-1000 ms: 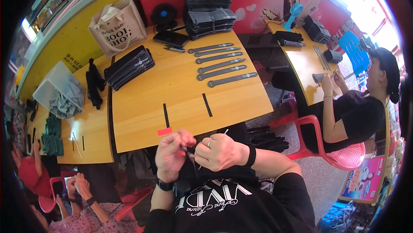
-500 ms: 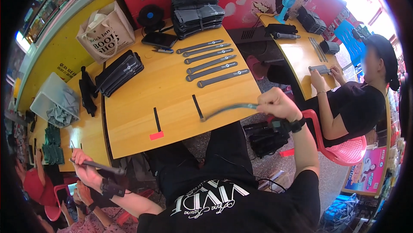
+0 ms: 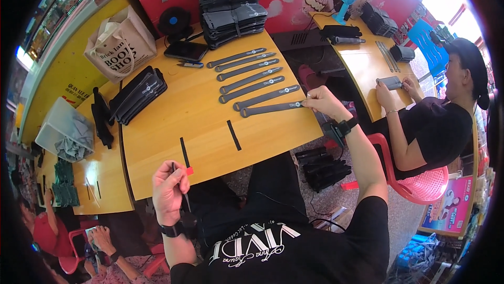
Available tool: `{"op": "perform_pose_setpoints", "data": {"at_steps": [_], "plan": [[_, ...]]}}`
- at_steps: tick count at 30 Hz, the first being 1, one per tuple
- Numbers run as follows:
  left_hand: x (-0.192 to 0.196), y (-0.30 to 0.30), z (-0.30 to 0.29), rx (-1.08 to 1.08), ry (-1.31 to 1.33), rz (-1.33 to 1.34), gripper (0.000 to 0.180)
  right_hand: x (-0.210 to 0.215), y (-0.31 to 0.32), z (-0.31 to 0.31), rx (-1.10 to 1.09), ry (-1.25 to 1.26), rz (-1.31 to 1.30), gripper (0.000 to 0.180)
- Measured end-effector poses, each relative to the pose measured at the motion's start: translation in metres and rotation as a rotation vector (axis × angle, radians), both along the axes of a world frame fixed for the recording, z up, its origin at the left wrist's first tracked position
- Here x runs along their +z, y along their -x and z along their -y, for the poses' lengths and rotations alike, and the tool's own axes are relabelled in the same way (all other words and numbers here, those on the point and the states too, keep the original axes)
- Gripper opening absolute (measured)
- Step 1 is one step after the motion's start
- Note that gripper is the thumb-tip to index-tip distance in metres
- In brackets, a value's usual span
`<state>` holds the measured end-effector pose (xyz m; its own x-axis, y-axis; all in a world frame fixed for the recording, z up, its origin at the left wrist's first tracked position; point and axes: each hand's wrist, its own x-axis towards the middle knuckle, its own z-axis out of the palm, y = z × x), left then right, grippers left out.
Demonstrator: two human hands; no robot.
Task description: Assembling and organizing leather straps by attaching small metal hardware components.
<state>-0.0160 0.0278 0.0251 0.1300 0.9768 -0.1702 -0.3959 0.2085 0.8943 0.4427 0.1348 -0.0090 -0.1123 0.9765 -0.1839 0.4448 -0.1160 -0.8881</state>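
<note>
My right hand (image 3: 324, 103) pinches the right end of a dark grey strap (image 3: 270, 109), which lies stretched on the wooden table with its looped end to the left. It is the nearest of several similar straps (image 3: 252, 87) lying in a slanting row beyond it. My left hand (image 3: 169, 189) is closed on a thin dark strap (image 3: 186, 202), seen nearly edge-on and hanging down in front of the table's near edge. Beside that hand a small red patch (image 3: 189, 170) sits at the near end of a black strip (image 3: 184, 151) on the table. A second black strip (image 3: 233, 135) lies further right.
Stacked dark bundles (image 3: 231, 11), a phone-like black device (image 3: 186, 50), a black fan (image 3: 175, 21) and a tote bag (image 3: 121, 42) stand along the table's back. A dark pile (image 3: 137, 95) lies at left. A co-worker (image 3: 430, 121) sits at right on a pink chair (image 3: 415, 184).
My right hand has moved away from me and laid its strap beside the row. My left hand has swung right to the table's near edge, still holding its strap.
</note>
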Motion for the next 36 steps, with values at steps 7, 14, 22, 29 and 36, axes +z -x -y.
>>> {"op": "perform_pose_setpoints", "data": {"at_steps": [7, 14, 22, 29, 36], "plan": [[-0.004, -0.034, 0.005, -0.031, 0.015, 0.019, 0.023, -0.005, -0.011, -0.005, -0.005, -0.072, 0.062, 0.025], [-0.004, -0.042, 0.007, -0.216, 0.03, -0.125, 0.024, 0.01, 0.012, 0.014, -0.042, -0.419, 0.597, 0.021], [0.011, -0.059, -0.009, -0.31, 0.028, -0.412, 0.028, 0.044, 0.135, 0.056, 0.267, -0.699, 0.722, 0.023], [0.002, -0.101, -0.098, -0.356, -0.418, -0.825, 0.035, 0.027, 0.148, 0.048, 0.425, -0.735, 0.878, 0.038], [-0.01, -0.114, -0.118, -0.424, -0.438, -0.979, 0.036, 0.03, 0.149, 0.053, 0.457, -0.712, 0.93, 0.037]]}}
